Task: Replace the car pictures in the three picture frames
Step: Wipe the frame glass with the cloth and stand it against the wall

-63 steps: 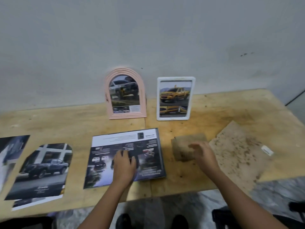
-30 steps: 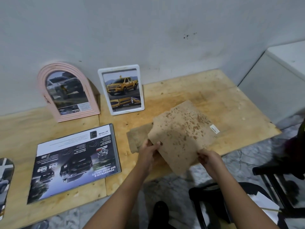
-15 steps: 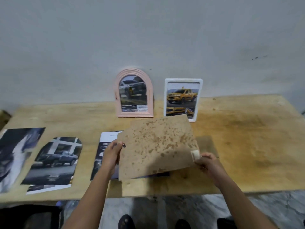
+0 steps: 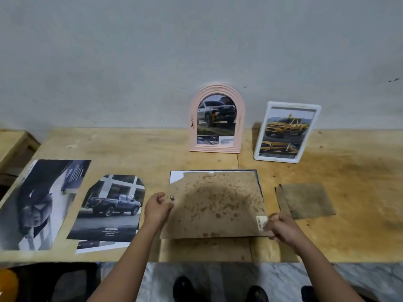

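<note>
I'm pinching the stained backing board point(image 4: 216, 205) at both sides, left hand point(image 4: 158, 209) on its left edge, right hand point(image 4: 281, 228) on the near right corner, board lying over the flat picture point(image 4: 175, 176) on the table point(image 4: 349, 171); pink arched frame point(image 4: 218, 90) and white frame point(image 4: 259, 149) standing behind.

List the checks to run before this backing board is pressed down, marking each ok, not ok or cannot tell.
1. Both hands hold the backing board: left hand at its left edge, right hand at its near right corner. Ok.
2. Board squared over the sheet beneath: a white corner shows at far left. Not ok.
3. Sheet's facing: hidden. Cannot tell.
4. Small brown piece clear of the board: lies apart, right. Ok.
5. Arch-cut picture within reach for the pink frame: loose, left. Ok.
</note>
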